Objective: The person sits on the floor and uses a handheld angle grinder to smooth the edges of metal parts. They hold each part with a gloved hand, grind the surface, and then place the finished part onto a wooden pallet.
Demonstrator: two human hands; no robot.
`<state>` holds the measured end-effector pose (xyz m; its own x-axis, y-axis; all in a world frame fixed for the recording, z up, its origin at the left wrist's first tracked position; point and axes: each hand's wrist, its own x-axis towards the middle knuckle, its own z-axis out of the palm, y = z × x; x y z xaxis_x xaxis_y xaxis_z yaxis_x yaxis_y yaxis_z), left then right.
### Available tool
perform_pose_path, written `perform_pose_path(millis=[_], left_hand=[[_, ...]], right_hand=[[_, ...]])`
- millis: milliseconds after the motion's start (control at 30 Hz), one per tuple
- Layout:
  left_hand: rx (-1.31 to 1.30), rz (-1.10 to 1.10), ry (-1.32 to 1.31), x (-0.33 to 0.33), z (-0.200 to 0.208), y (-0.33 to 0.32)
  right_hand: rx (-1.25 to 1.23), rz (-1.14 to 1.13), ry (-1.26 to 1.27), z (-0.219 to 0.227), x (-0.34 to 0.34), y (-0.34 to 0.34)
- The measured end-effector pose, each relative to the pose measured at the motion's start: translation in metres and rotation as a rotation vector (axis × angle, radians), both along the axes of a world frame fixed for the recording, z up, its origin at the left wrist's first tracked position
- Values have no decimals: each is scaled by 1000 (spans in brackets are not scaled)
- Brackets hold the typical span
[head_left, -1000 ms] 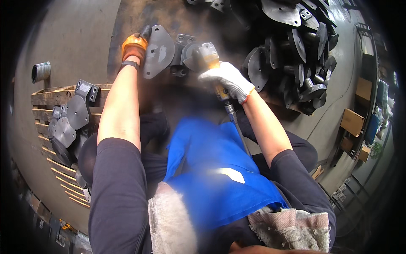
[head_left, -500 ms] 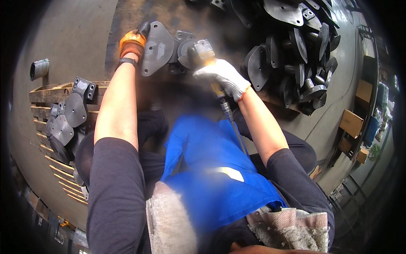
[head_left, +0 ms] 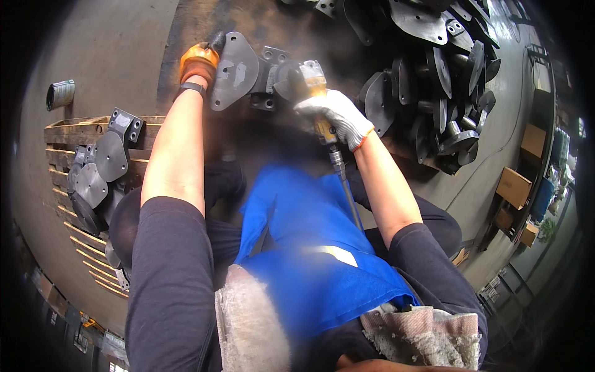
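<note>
My left hand (head_left: 199,62), in an orange glove with dark fingertips, is closed at the left edge of a grey metal bracket. The bracket's rounded plate (head_left: 235,73), with a hole near each end, lies on the brown worktop. Its smaller end block with holes (head_left: 270,74) points right. My right hand (head_left: 334,118), in a white knit glove, is wrapped round a yellow air grinder (head_left: 325,131). The grinder's blurred disc (head_left: 289,82) sits just right of the bracket's end block; whether it touches cannot be seen. A hose (head_left: 348,192) runs from the tool toward my lap.
Many similar dark metal brackets (head_left: 449,80) are heaped on the right side of the worktop (head_left: 192,22). More finished-looking brackets (head_left: 111,156) lie on a wooden pallet (head_left: 74,136) at my left. Cardboard boxes (head_left: 514,188) stand on shelving at the far right.
My right hand has moved the grinder slightly right, uncovering more of the bracket's end block. My left hand stays on the plate's edge. The whole view has shifted a little.
</note>
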<state>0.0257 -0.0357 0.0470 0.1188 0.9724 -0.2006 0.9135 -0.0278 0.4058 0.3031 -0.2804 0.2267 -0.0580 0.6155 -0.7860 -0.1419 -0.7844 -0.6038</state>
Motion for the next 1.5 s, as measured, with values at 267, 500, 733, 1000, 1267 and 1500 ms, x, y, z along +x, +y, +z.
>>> perform_pose_path(millis=[267,500,733,1000,1267,1500], left_hand=[[-16,29,29,-1,-8,3],[-52,48,24,19,31,-8],[-93,109,-16,20,33,-12],[-101,123,13,23,53,-20],[-33,59,-6,1,8,-4],[-72,41,-32,3,24,-4]], right_hand=[[2,34,-47,-11,-4,-16],[119,65,-92,-14,-21,-30],[106,-31,-10,-12,-25,-37],[39,7,7,-5,-29,-25],[91,-45,73,-2,-34,-24],[44,-67,105,4,-36,-17]])
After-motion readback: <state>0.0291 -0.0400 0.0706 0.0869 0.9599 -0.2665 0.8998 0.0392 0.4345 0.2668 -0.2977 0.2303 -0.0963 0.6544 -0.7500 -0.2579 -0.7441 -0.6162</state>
